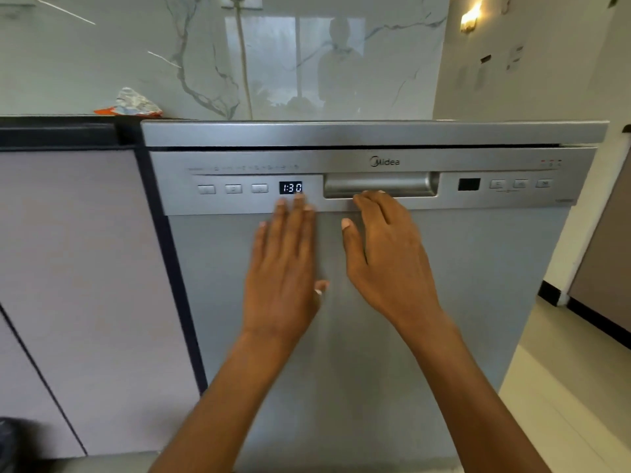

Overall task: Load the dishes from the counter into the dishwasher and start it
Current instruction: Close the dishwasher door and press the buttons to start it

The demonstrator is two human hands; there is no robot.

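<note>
L hand [283, 268], flat & holding nothing, tips at 6 o'clock of the shut dishwasher [478, 268] display [290, 187], is nearer the buttons [234, 188] at display's 9 o'clock than R hand [386, 254], loose-open, empty, tips at handle [380, 184] lip.

bright, soft blur, wide-angle distortion

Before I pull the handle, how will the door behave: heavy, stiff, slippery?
The door is a full steel panel, so probably rigid and heavy. Its brushed face looks smooth; a flat left hand may slide. The recessed handle should give the right hand firmer purchase.
</note>
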